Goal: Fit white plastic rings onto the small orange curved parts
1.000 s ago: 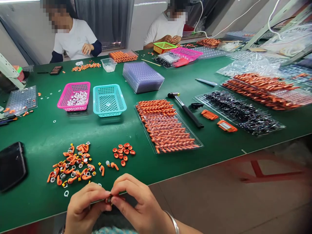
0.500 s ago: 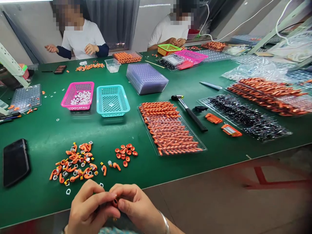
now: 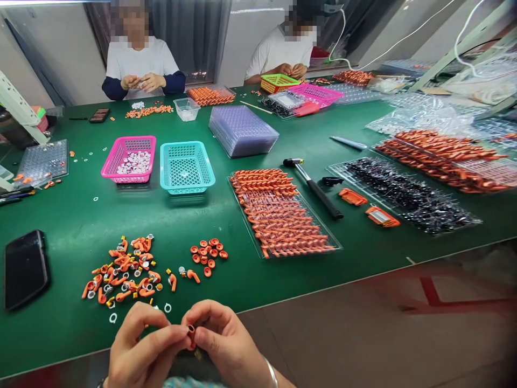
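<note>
just off the near edge of the green table [image 3: 250,280], the left hand [image 3: 141,347] and right hand [image 3: 224,339] each had thumb and forefinger pinched together on one small orange piece [image 3: 191,338].

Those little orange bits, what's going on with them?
The left hand and right hand pinch a small orange piece between them, near the edge of the green table. Beyond lie a loose pile of orange parts and, to its right, some orange cups. Across the table, another person's hands are close together.
</note>
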The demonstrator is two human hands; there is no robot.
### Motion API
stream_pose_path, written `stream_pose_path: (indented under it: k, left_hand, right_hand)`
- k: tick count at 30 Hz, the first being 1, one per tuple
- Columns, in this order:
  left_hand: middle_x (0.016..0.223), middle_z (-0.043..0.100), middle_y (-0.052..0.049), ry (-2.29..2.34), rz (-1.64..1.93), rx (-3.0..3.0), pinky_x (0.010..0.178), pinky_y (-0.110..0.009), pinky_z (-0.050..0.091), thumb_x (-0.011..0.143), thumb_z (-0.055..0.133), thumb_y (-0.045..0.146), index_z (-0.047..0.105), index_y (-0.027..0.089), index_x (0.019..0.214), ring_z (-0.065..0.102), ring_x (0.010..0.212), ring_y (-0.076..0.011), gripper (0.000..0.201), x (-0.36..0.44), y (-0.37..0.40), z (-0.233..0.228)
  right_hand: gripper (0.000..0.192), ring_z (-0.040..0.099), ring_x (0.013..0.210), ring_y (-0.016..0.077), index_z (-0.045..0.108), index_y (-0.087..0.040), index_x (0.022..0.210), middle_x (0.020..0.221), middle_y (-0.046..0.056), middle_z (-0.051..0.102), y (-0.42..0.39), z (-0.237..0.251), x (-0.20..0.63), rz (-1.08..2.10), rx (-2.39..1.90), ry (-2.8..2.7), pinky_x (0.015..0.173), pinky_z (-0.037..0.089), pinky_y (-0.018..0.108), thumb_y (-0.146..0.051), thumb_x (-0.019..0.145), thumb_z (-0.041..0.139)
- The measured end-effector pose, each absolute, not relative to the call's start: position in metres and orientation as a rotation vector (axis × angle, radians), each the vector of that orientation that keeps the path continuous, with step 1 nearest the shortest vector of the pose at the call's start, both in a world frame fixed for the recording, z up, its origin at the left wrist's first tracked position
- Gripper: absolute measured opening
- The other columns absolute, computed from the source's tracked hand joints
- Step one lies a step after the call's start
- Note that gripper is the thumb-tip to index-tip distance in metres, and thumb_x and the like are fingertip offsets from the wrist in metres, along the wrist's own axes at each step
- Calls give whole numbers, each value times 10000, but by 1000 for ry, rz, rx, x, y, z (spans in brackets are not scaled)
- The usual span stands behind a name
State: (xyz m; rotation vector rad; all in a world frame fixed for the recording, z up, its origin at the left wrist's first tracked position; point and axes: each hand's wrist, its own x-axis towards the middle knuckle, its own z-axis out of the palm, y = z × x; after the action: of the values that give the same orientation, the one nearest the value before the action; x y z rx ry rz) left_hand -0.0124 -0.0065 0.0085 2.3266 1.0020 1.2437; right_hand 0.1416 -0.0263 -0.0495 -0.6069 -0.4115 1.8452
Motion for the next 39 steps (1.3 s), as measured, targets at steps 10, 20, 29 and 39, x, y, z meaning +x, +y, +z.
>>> stream_pose_path:
  k: [10, 20, 29, 39]
  left_hand:
    - [770, 608, -36, 932, 1280, 2486, 606, -265, 506, 858, 610, 37, 719, 161, 1007, 558, 708, -152, 222, -14, -9, 9]
    - [748, 633, -40, 903, 1267, 2559, 621, -280, 511, 854, 614, 39, 724, 144, 1003, 563, 704, -162, 213, -15, -9, 13]
    - [727, 658, -19, 894, 1277, 2628, 650, -287, 520, 873, 630, 87, 727, 167, 1001, 591, 666, -148, 180, -16, -9, 15]
    - [754, 644, -41, 852, 1181, 2572, 658, -310, 516, 826, 641, 21, 704, 116, 1032, 587, 696, -163, 235, -19, -13, 12]
  right_hand:
    - [217, 561, 538, 74, 808, -199, 767, 683, 2, 684, -25, -43, 151, 1808, -693, -556, 516, 471, 169, -277, 588, 903]
    - [219, 566, 499, 61, 804, -206, 717, 672, -5, 690, -25, -42, 148, 1815, -653, -493, 504, 478, 164, -248, 539, 925]
    - [232, 596, 558, 83, 799, -205, 683, 676, -2, 702, -28, -41, 145, 1825, -666, -421, 520, 473, 176, -224, 497, 938]
    - [218, 618, 598, 85, 793, -213, 651, 682, -7, 723, -29, -41, 147, 1820, -675, -431, 569, 486, 183, -192, 492, 941]
